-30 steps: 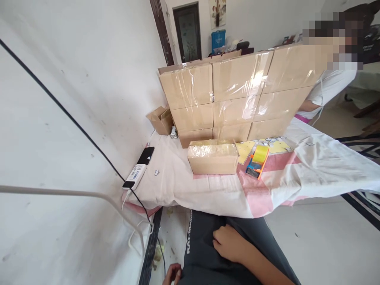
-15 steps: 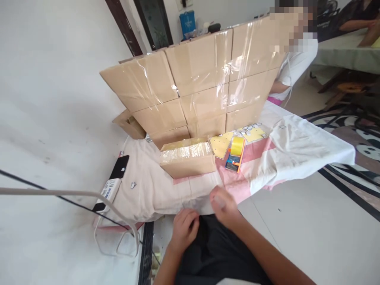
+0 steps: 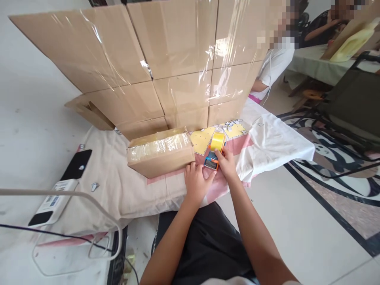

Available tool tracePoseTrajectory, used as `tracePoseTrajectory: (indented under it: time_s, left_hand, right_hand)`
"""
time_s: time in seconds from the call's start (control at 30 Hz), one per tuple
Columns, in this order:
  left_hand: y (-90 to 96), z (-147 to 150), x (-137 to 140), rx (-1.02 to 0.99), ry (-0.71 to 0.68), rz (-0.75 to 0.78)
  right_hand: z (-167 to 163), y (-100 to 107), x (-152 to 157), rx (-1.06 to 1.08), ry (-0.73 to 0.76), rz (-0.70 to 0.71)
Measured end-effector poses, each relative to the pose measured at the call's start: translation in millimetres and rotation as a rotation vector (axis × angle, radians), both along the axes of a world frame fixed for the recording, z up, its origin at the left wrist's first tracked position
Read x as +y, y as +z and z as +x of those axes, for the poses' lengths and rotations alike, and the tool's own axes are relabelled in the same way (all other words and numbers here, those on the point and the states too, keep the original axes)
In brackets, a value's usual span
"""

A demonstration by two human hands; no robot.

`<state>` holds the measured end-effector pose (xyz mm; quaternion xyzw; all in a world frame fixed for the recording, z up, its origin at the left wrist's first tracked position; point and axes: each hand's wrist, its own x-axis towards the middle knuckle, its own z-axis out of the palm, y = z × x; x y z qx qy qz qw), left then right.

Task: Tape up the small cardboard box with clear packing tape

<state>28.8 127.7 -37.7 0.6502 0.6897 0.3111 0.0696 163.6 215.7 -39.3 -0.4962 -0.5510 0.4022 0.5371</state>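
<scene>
Orange and blue, the tape dispenser (image 3: 214, 152) with its yellow roll lies on the cloth-covered bench (image 3: 276, 144) at the centre of the frame. The right hand (image 3: 226, 163) curls its fingers around the dispenser's near end. The left hand (image 3: 196, 183) rests flat on the cloth just left of it, fingers spread, beside a small box (image 3: 160, 155). A wall of taped boxes (image 3: 166, 59) fills the top. A phone (image 3: 76, 164) lies at left.
</scene>
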Motion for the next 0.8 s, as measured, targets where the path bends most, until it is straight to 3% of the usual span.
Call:
tracePoseTrajectory:
  time_s: [0.23, 0.5, 0.63, 0.8]
  left_hand:
    - [6.4, -3.1, 3.8, -0.305, -0.077, -0.114]
    - [-0.4, -17.7, 12.3, -0.631, -0.443, -0.043]
    - [-4.6, -19.0, 13.5, -0.694, -0.488, -0.076]
    - [-8.1, -17.3, 13.9, -0.735, -0.447, -0.106]
  right_hand:
    - [0.6, 1.8, -7.7, 0.113, -0.139, 0.062]
    - [-1.6, 5.6, -17.2, 0.23, -0.021, 0.006]
    - [0.1, 3.9, -15.8, 0.278, 0.006, 0.021]
    - [0.2, 3.8, -13.0, 0.368, 0.065, 0.04]
